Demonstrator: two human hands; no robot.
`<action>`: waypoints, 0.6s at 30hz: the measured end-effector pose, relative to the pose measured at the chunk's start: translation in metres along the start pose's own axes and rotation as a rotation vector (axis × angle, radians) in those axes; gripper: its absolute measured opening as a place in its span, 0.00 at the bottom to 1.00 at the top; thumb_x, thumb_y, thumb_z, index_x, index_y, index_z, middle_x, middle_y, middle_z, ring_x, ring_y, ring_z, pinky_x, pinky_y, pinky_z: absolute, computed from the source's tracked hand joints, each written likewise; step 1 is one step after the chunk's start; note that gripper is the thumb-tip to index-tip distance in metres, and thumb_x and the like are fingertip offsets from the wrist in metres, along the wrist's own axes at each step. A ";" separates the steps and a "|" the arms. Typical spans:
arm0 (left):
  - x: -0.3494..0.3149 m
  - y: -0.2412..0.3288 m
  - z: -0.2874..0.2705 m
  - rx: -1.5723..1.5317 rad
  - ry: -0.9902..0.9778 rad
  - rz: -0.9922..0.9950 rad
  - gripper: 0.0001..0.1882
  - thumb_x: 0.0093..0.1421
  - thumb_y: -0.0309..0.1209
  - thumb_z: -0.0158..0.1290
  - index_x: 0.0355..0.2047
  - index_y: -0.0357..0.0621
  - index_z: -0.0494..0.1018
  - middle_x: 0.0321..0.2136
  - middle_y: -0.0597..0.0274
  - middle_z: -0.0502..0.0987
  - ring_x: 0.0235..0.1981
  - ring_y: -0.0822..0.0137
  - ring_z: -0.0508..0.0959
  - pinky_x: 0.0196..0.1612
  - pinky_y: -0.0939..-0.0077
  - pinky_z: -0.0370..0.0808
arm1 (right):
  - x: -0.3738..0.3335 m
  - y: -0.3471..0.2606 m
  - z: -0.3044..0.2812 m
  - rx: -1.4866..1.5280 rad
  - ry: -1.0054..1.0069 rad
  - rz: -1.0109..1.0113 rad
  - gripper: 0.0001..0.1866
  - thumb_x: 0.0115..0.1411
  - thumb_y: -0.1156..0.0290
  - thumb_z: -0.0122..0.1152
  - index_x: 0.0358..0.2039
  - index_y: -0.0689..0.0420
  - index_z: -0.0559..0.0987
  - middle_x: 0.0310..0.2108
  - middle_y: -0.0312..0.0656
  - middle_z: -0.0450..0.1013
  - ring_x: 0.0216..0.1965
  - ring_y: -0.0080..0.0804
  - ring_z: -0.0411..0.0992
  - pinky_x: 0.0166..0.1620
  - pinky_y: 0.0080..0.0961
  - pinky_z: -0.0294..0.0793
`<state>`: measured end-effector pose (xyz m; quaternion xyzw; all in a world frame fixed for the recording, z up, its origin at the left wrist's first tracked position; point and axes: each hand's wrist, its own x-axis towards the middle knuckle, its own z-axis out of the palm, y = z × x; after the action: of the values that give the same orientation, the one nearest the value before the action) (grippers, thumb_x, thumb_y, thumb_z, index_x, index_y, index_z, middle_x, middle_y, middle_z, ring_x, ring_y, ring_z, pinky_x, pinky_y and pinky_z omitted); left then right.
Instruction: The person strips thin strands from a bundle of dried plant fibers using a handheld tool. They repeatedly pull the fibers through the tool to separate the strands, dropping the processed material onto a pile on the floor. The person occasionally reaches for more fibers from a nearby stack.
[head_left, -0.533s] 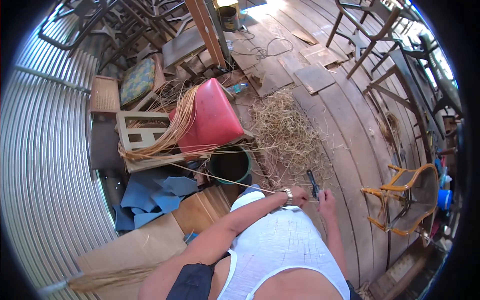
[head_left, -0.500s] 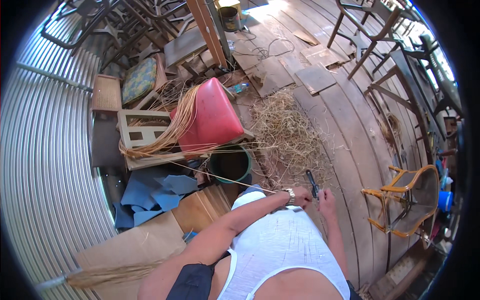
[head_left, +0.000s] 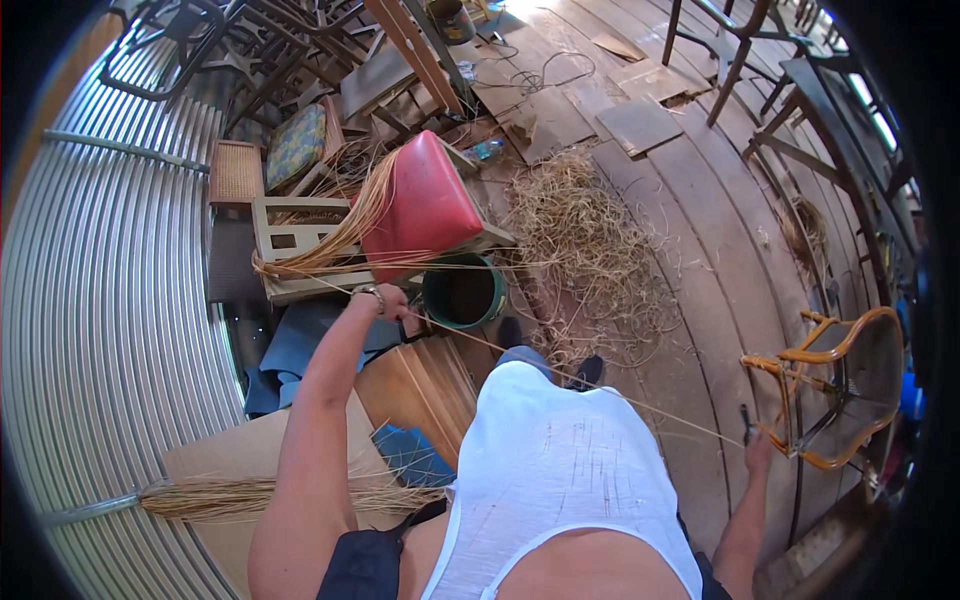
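A long, thin cane strand is stretched on a slant across the front of my body. My left hand is closed around it on the left, close to the green bucket. Far out to the right, my right hand is closed at the strand's other end, beside the wooden armchair. From that fist a short black-handled tool sticks up; its exact kind is too small to make out. A bundle of tan cane strands drapes over the red-cushioned chair, which lies on its side.
A heap of curled cane shavings covers floorboards ahead. Another cane bundle lies on cardboard at left, near blue sheets and wooden boards. The armchair stands at right. Dark chair frames are stacked far left.
My hands, close together before, are now wide apart. The left moved up and left along the strand; the right moved far right with the black-handled tool, and the strand now spans between them.
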<state>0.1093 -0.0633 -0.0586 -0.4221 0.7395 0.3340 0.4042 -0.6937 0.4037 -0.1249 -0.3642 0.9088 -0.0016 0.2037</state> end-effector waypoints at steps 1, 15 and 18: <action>0.002 0.002 0.002 0.068 0.034 -0.019 0.13 0.54 0.40 0.51 0.29 0.45 0.78 0.29 0.51 0.79 0.33 0.55 0.79 0.37 0.62 0.75 | 0.006 0.008 -0.006 0.054 0.022 0.019 0.16 0.64 0.62 0.44 0.38 0.62 0.73 0.35 0.58 0.71 0.38 0.58 0.69 0.41 0.47 0.66; 0.082 0.370 -0.039 -0.249 0.191 0.803 0.14 0.61 0.38 0.48 0.33 0.40 0.74 0.24 0.52 0.77 0.26 0.57 0.78 0.32 0.65 0.74 | -0.032 -0.348 0.023 0.765 -0.162 -0.247 0.14 0.62 0.61 0.53 0.31 0.60 0.71 0.24 0.49 0.69 0.27 0.35 0.69 0.31 0.35 0.67; 0.112 0.260 -0.035 -0.183 0.033 0.658 0.15 0.62 0.40 0.48 0.33 0.40 0.74 0.23 0.56 0.77 0.27 0.63 0.78 0.32 0.68 0.74 | -0.018 -0.288 0.007 0.663 -0.110 -0.144 0.14 0.62 0.60 0.51 0.31 0.60 0.71 0.21 0.48 0.69 0.24 0.36 0.69 0.29 0.34 0.67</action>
<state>-0.1692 -0.0227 -0.1016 -0.2006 0.8095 0.5046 0.2233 -0.4888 0.2054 -0.0806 -0.3408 0.8185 -0.2917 0.3589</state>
